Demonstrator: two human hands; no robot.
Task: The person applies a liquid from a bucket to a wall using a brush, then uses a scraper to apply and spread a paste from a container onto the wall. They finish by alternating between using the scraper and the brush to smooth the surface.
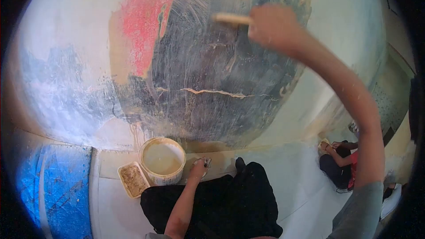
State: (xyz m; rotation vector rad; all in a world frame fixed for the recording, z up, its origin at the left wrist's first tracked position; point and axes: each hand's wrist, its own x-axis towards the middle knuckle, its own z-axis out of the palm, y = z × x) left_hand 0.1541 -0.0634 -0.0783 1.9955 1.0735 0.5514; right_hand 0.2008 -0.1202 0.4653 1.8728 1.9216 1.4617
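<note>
My right hand (pixel 274 28) is raised against the wall, closed round a light wooden-looking tool (pixel 232 19) that points left over a large dark grey patch (pixel 212 66). A pale crack runs across this patch, and a red area lies to its left. Low down, my left hand (pixel 200 167) is closed around something small and whitish, too small to name, just right of a round bucket (pixel 180 168) with cloudy liquid. Beside the bucket on its left stands a rectangular tub (pixel 120 172) of brownish material.
Blue sheeting (pixel 66 190) covers the floor at the lower left. Another person (pixel 341 161) in red and black sits low at the right, hands near a small yellowish object. My dark-clothed legs (pixel 221 203) are at the bottom centre.
</note>
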